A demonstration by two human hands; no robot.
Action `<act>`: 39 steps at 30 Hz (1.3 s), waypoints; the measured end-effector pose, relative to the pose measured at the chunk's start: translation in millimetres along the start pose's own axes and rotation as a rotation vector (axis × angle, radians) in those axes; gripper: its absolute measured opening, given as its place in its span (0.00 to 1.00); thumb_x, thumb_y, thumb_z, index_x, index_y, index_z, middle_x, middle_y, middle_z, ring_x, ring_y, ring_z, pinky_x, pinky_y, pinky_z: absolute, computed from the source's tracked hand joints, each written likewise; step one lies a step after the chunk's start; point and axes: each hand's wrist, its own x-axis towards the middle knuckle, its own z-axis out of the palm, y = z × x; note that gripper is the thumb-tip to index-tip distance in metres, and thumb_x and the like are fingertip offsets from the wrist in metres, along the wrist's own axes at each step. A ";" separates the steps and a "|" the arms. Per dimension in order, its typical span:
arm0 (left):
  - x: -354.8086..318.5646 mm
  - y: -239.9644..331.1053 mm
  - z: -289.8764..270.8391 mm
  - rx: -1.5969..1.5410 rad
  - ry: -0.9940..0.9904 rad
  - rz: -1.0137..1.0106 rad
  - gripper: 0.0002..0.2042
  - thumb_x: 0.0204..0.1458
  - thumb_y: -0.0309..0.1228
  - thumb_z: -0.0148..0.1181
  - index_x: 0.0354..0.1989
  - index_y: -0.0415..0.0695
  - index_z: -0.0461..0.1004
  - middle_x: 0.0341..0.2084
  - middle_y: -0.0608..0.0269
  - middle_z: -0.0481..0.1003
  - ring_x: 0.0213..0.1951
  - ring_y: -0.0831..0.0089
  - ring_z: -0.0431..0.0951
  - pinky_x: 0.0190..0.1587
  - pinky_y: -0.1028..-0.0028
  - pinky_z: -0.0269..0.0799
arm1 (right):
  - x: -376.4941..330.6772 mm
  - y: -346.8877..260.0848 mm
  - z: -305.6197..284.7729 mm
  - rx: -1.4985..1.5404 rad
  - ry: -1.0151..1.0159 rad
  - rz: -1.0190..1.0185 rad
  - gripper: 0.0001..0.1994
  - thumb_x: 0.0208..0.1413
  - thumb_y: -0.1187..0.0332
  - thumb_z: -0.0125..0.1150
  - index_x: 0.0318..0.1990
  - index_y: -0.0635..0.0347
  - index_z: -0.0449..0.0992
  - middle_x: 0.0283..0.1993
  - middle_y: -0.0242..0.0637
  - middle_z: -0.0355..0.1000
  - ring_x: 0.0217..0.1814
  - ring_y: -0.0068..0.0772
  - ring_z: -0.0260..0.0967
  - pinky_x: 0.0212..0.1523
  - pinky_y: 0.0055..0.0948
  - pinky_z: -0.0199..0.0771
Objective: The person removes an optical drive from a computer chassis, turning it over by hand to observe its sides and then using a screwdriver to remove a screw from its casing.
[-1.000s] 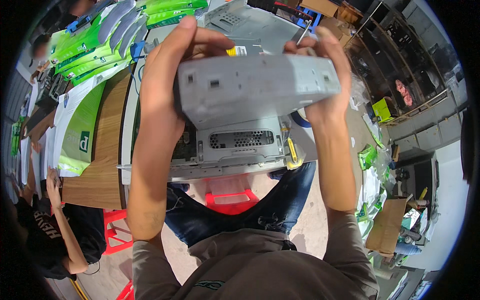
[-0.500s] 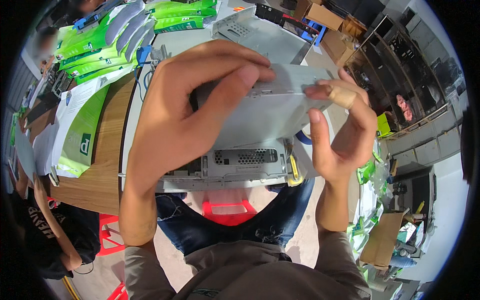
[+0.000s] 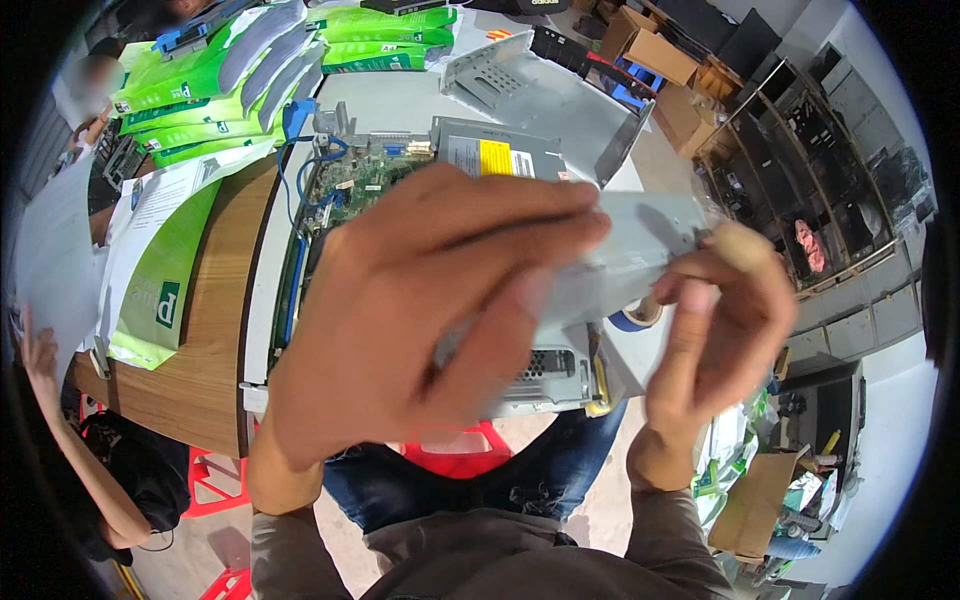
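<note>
A grey metal box-like part is held up between my hands over an open computer case. My left hand, somewhat blurred, closes on its left side and hides much of it. At the right end my right hand pinches its edge with thumb and curled fingers; one finger has a bandage. Below lies the case with a green circuit board and a metal drive bearing a yellow label. The case's perforated near wall shows partly under my left hand.
A bent metal cover lies behind the case. Green paper packs are piled at the far left. A roll of tape and a yellow-handled tool sit to the right. Another person's arm holds paper at left.
Both hands have moved right and nearer to me with the metal part, which has tilted. The circuit board and the labelled drive have come into sight.
</note>
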 end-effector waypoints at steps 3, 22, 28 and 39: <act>-1.1 -4.2 -2.8 -0.019 -0.023 0.025 0.22 0.58 0.33 0.42 0.50 0.33 0.80 0.51 0.44 0.78 0.44 0.55 0.79 0.50 0.64 0.71 | 6.7 0.2 -1.1 0.037 0.120 0.086 0.09 0.61 0.76 0.54 0.45 0.72 0.73 0.33 0.47 0.75 0.29 0.28 0.67 0.36 0.27 0.67; -4.5 -8.6 -1.4 -0.050 0.022 -0.009 0.26 0.40 0.26 0.53 0.52 0.31 0.76 0.53 0.43 0.75 0.49 0.50 0.79 0.55 0.61 0.73 | -0.6 0.2 2.7 -0.058 0.006 0.112 0.07 0.60 0.74 0.53 0.43 0.70 0.69 0.31 0.42 0.73 0.34 0.33 0.66 0.53 0.41 0.64; 3.8 2.9 -10.7 0.146 -0.045 -0.004 0.26 0.36 0.21 0.59 0.51 0.33 0.78 0.51 0.46 0.77 0.44 0.51 0.81 0.47 0.62 0.77 | -2.9 1.3 4.6 -0.058 -0.002 0.092 0.09 0.62 0.75 0.52 0.47 0.69 0.65 0.34 0.43 0.72 0.35 0.33 0.67 0.55 0.43 0.64; 25.8 33.7 -24.3 0.503 -0.231 0.055 0.24 0.40 0.25 0.68 0.50 0.34 0.78 0.48 0.46 0.78 0.43 0.55 0.83 0.41 0.64 0.82 | -3.7 1.1 4.6 -0.068 0.021 0.109 0.09 0.62 0.75 0.53 0.46 0.71 0.66 0.34 0.43 0.73 0.33 0.33 0.68 0.50 0.41 0.68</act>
